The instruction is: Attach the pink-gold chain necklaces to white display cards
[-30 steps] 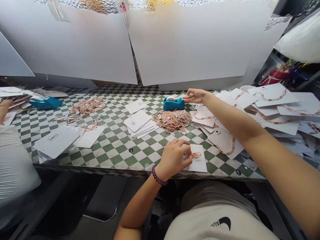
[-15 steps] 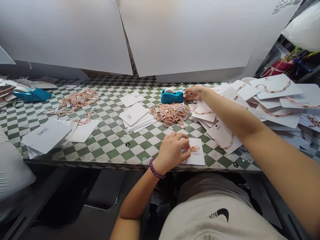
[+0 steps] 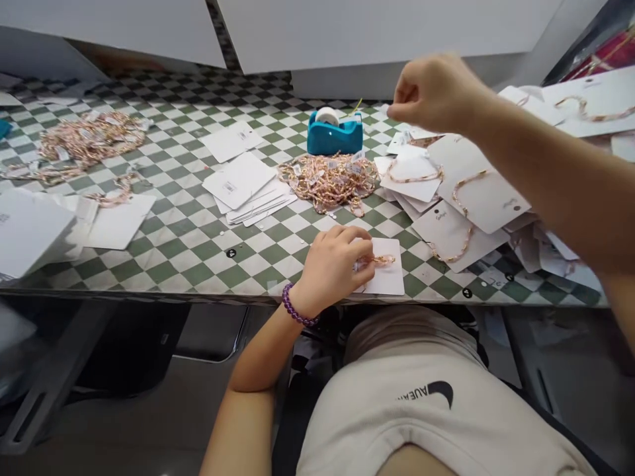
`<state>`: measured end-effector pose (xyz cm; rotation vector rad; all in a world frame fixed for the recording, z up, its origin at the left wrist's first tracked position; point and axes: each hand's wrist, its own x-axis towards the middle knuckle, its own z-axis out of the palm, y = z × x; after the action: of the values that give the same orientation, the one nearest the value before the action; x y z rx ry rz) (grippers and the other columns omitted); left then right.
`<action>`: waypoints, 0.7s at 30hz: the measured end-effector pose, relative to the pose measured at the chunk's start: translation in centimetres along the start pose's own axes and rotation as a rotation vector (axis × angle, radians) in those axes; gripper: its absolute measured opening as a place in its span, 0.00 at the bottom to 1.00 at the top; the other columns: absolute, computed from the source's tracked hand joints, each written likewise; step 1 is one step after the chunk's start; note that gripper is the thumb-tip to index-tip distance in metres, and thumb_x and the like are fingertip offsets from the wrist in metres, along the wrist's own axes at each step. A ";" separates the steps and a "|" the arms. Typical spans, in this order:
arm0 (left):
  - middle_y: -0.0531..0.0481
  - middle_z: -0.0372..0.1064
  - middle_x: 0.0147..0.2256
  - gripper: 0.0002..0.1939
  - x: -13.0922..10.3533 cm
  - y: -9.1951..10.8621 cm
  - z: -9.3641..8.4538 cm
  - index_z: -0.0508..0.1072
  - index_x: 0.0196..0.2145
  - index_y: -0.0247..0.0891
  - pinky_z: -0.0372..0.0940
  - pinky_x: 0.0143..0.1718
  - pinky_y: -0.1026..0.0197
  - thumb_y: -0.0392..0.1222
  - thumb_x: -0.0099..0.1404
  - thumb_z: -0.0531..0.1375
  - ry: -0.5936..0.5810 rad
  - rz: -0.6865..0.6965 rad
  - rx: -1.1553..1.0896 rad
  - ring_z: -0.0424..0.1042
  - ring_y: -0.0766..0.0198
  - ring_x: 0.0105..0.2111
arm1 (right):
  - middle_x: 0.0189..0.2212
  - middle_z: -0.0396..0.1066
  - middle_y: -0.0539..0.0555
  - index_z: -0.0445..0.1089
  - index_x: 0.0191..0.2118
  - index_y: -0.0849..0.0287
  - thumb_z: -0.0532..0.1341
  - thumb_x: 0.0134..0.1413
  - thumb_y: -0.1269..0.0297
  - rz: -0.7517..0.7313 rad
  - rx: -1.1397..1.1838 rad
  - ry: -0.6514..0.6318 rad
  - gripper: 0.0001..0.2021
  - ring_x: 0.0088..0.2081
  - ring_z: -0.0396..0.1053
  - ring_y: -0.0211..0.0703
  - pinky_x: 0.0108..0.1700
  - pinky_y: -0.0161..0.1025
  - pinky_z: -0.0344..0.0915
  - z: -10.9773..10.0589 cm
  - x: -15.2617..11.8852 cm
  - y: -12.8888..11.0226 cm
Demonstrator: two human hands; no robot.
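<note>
My left hand (image 3: 337, 268) rests at the table's front edge with its fingers closed on a pink and gold beaded necklace (image 3: 383, 260), pressing it against a white card (image 3: 391, 281). Part of the strand is hidden under the fingers. My right hand (image 3: 434, 92) is raised above the table, right of the blue tape dispenser (image 3: 335, 135). Its fingers are pinched, and a small pale piece of tape (image 3: 385, 110) shows at the fingertips. Between the dispenser and my left hand lies a heap of beaded necklaces (image 3: 330, 178).
White cards (image 3: 243, 182) are stacked left of the heap. Carded necklaces (image 3: 449, 235) overlap in a pile on the right. Farther left are another necklace heap (image 3: 92, 139) and more cards (image 3: 30, 228). White panels (image 3: 387, 33) stand along the back of the checkered table (image 3: 188, 238).
My right hand has left the tape dispenser, moving up and to the right with a bit of tape. My left hand stays on the necklace and card. The view has tilted downward.
</note>
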<state>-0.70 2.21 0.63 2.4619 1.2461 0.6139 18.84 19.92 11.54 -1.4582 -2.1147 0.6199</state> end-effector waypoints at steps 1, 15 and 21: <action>0.50 0.74 0.48 0.06 0.0 0.0 0.0 0.74 0.31 0.40 0.63 0.46 0.53 0.41 0.65 0.59 -0.002 -0.001 0.002 0.69 0.56 0.45 | 0.24 0.64 0.50 0.64 0.22 0.58 0.67 0.47 0.71 -0.016 -0.168 0.052 0.11 0.36 0.69 0.44 0.50 0.51 0.69 -0.3 -1.2 -0.6; 0.52 0.73 0.50 0.07 0.1 0.4 -0.5 0.75 0.33 0.41 0.62 0.48 0.53 0.43 0.66 0.59 -0.027 -0.041 0.053 0.68 0.56 0.47 | 0.23 0.70 0.46 0.67 0.30 0.58 0.60 0.52 0.70 -0.472 -0.090 -0.399 0.02 0.25 0.64 0.32 0.28 0.32 0.57 4.5 -15.0 -1.1; 0.51 0.73 0.50 0.05 0.1 0.3 -0.5 0.76 0.35 0.41 0.61 0.47 0.54 0.42 0.64 0.60 -0.034 -0.030 0.045 0.68 0.55 0.47 | 0.26 0.70 0.47 0.66 0.32 0.58 0.60 0.56 0.67 -0.518 -0.116 -0.422 0.03 0.25 0.64 0.32 0.28 0.32 0.57 5.0 -15.1 -1.1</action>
<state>-0.69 2.16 1.19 2.4742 1.2946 0.5393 19.52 4.86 6.20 -0.8105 -2.7536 0.6447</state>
